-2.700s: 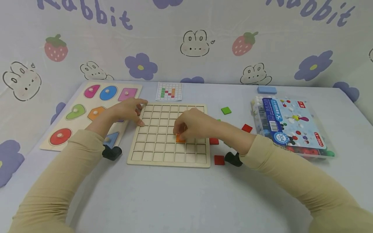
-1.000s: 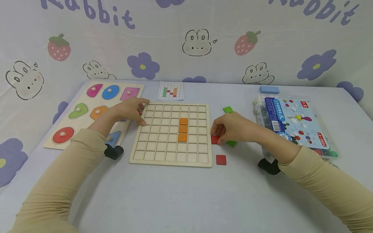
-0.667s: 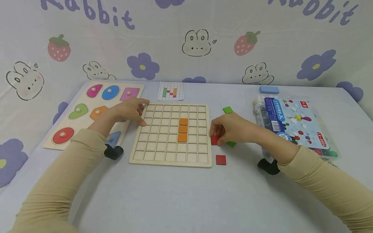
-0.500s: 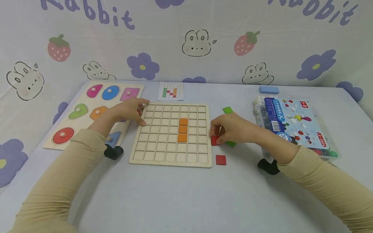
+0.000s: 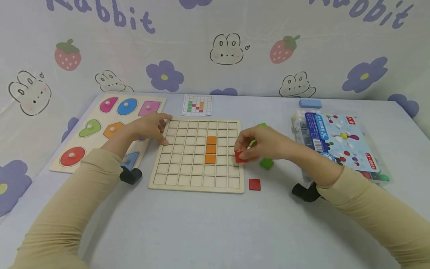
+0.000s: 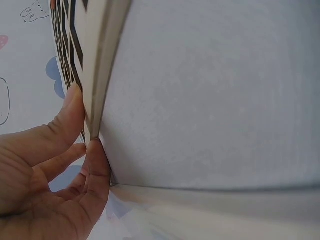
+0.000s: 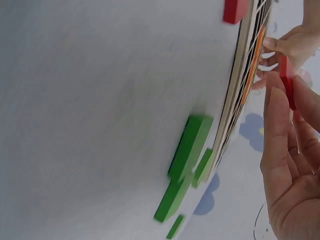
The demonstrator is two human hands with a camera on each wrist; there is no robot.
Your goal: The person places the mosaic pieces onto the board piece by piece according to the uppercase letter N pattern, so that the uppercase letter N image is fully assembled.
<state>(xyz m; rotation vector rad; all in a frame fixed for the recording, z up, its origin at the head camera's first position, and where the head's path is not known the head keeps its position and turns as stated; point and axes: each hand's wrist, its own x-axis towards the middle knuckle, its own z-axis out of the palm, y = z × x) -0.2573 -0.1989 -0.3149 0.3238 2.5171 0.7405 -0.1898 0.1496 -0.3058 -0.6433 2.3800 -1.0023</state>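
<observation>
My right hand (image 5: 267,142) pinches a red square tile (image 5: 240,157) between thumb and fingers, tilted above the right edge of the wooden grid board (image 5: 184,160). In the right wrist view that held red tile (image 7: 287,82) appears edge-on. My left hand (image 5: 147,126) holds the board's far left corner; in the left wrist view its thumb (image 6: 70,117) lies against the rim and its fingertips touch the corner. Three orange tiles (image 5: 211,149) sit stacked in one column of the grid. Another red tile (image 5: 254,184) lies on the table beside the board.
Green tiles (image 5: 267,163) lie right of the board, partly behind my right hand. A pattern card (image 5: 197,105) is behind the board. The knobbed shape puzzle (image 5: 92,145) stands left; a plastic case (image 5: 339,142) and a blue block (image 5: 310,104) are at the right.
The orange tile my right hand was setting down now lies in the grid. That hand moved right, took a red tile from the table and lifted it leftward. My left hand stayed put.
</observation>
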